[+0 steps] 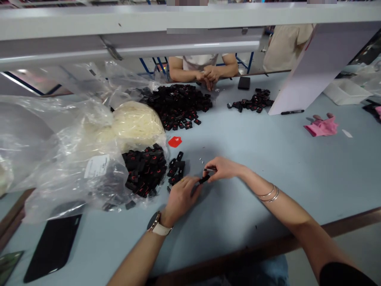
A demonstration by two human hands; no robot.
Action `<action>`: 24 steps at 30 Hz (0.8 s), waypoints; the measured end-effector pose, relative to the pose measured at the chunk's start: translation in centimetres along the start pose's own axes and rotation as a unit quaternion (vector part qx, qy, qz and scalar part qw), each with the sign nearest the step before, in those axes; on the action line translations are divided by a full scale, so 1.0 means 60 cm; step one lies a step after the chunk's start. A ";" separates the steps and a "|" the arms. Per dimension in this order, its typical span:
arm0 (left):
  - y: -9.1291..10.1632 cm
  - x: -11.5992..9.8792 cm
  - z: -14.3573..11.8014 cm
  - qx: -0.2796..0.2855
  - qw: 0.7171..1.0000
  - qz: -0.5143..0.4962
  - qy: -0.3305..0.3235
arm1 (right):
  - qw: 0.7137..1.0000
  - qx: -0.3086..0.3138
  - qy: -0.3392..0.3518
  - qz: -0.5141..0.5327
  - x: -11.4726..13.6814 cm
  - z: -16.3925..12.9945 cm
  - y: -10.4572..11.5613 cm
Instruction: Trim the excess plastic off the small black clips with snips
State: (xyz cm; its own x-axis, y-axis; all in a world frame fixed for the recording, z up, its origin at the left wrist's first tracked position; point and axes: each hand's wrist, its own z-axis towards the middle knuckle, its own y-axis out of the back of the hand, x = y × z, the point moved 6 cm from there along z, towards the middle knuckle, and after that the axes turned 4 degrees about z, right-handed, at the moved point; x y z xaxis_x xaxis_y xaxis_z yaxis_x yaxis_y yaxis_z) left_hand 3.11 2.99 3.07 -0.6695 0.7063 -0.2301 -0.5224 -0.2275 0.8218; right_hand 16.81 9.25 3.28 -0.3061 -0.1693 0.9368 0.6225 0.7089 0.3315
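Note:
My left hand point(183, 196), with a watch on its wrist, grips a small black plastic piece point(204, 179) between thumb and fingers just above the table. Facing it, my right hand point(224, 169) pinches a thin, dark metallic tool point(209, 170), perhaps tweezers, and its fingers are close to the black piece. Tiny whitish bits point(201, 160) lie on the table beyond my fingers. Left of my hands is a loose group of black pieces point(180, 171), next to a larger heap of black parts with red marks point(147, 167) in a clear plastic bag.
Across the table point(253, 147) a person's hands point(210, 74) rest near a big pile of black parts point(178, 101). A smaller pile point(257, 101) lies beside an upright white panel point(309, 67). A red tag point(175, 142), pink glove point(323, 126) and black tablet-like slab point(55, 246) lie around.

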 end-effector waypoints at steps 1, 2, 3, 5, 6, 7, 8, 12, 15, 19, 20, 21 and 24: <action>-0.003 0.000 0.000 0.008 1.000 -0.002 0.003 | 1.000 0.013 -0.008 0.001 -0.002 -0.001 0.003; -0.005 0.001 -0.001 0.015 1.000 -0.005 0.005 | 1.000 0.014 -0.019 -0.001 -0.005 -0.002 0.006; -0.006 0.002 -0.001 0.022 1.000 -0.008 0.008 | 0.999 -0.005 -0.034 -0.008 -0.009 -0.002 0.013; -0.009 0.003 -0.002 0.033 0.999 -0.010 0.012 | 0.992 -0.089 -0.070 -0.048 -0.019 0.001 0.028; -0.010 0.004 -0.002 0.037 0.999 -0.011 0.011 | 0.983 -0.139 -0.087 -0.083 -0.024 0.002 0.035; -0.011 0.003 -0.002 0.043 0.999 -0.010 0.010 | 0.970 -0.186 -0.101 -0.122 -0.028 0.003 0.039; -0.011 0.003 -0.001 0.047 0.999 -0.010 0.009 | 0.956 -0.219 -0.110 -0.163 -0.030 0.005 0.040; -0.013 0.003 0.002 0.060 0.998 -0.013 0.011 | 0.928 -0.253 -0.111 -0.252 -0.041 0.020 0.022; -0.014 0.003 0.001 0.055 0.998 -0.011 0.009 | 0.924 -0.238 -0.114 -0.277 -0.047 0.026 0.007; -0.018 0.006 0.000 0.056 0.998 -0.016 0.011 | 0.923 -0.223 -0.119 -0.291 -0.048 0.029 -0.004; -0.019 0.007 -0.001 0.058 0.998 -0.018 0.012 | 0.924 -0.223 -0.118 -0.289 -0.048 0.030 -0.005; -0.020 0.007 -0.001 0.061 0.998 -0.019 0.013 | 0.925 -0.224 -0.116 -0.284 -0.048 0.031 -0.004; -0.022 0.008 -0.002 0.061 0.998 -0.013 0.009 | 0.926 -0.244 -0.108 -0.268 -0.052 0.032 0.003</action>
State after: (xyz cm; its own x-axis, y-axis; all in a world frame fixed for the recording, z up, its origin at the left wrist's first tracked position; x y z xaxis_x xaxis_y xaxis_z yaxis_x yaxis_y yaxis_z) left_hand 3.40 3.54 1.81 -0.6670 0.6980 -0.2607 -0.4717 -0.1247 0.8729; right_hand 16.48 11.20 0.22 -0.7698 -0.2286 0.5959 0.5743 0.1593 0.8030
